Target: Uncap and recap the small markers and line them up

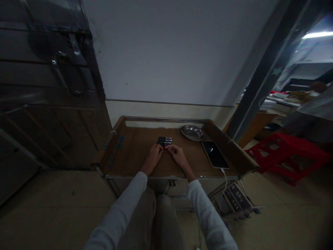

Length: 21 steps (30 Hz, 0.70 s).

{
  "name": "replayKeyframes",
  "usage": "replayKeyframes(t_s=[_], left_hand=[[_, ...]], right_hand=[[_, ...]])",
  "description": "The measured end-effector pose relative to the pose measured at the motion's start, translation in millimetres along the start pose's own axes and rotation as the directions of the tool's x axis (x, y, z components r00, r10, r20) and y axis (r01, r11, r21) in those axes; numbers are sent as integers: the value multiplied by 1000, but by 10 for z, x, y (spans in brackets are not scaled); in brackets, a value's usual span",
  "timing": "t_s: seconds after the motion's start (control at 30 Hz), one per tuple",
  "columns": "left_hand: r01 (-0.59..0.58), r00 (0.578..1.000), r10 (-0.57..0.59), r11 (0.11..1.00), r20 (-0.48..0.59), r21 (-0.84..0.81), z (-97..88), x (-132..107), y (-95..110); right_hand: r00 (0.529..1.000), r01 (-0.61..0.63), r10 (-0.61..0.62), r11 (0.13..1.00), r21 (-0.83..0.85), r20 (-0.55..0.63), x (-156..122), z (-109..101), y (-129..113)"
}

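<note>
Left hand and right hand are both left of the metal dish and nearer the body, fingers curled, tips almost meeting at a small red bit; can't tell if either grips it. Row of about 4 dark pens is just past the fingertips, also left of the dish, long axes left-right; left hand looks nearer.

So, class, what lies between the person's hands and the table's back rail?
Dark, pen-like sticks lying side by side, then brown tabletop beyond them, as the head view shows.
</note>
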<state>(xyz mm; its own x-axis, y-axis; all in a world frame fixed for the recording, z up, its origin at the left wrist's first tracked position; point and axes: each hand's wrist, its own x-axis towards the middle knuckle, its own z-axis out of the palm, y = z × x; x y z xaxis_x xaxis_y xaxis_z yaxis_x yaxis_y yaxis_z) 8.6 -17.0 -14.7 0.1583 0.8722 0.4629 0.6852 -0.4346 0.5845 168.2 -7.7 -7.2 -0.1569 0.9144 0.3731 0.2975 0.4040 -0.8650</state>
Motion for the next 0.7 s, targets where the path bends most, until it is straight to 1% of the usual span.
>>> replayKeyframes(t_s=[0.13, 0.2, 0.3, 0.4, 0.47, 0.53, 0.6, 0.7], left_hand=[[25, 999, -26, 999, -25, -35, -27, 14, -2], [23, 999, -24, 999, -31, -31, -43, 9, -1], [32, 997, -28, 998, -68, 59, -81, -15, 14], [99, 984, -64, 973, -168, 210, -126, -35, 32], [184, 965, -115, 938, -236, 293, -150, -30, 22], [270, 945, -174, 894, -278, 357, -172, -5, -22], [318, 934, -210, 860, -290, 399, -193, 40, -100], [305, 943, -215, 860, -253, 408, -216, 118, -248]], right_hand=[[996, 71, -79, 983, -171, -39, 13, 7, 41], [991, 115, -128, 957, -266, -33, 17, 18, 51], [984, 140, -172, 896, -421, -38, 11, 18, 63], [984, 89, -162, 817, -569, -78, -8, -19, 87], [986, 33, -133, 759, -650, -104, -19, -54, 116], [988, -30, -87, 697, -716, -126, -23, -84, 157], [991, -74, -39, 644, -762, -129, -16, -101, 205], [994, -90, 7, 610, -787, -108, 9, -104, 263]])
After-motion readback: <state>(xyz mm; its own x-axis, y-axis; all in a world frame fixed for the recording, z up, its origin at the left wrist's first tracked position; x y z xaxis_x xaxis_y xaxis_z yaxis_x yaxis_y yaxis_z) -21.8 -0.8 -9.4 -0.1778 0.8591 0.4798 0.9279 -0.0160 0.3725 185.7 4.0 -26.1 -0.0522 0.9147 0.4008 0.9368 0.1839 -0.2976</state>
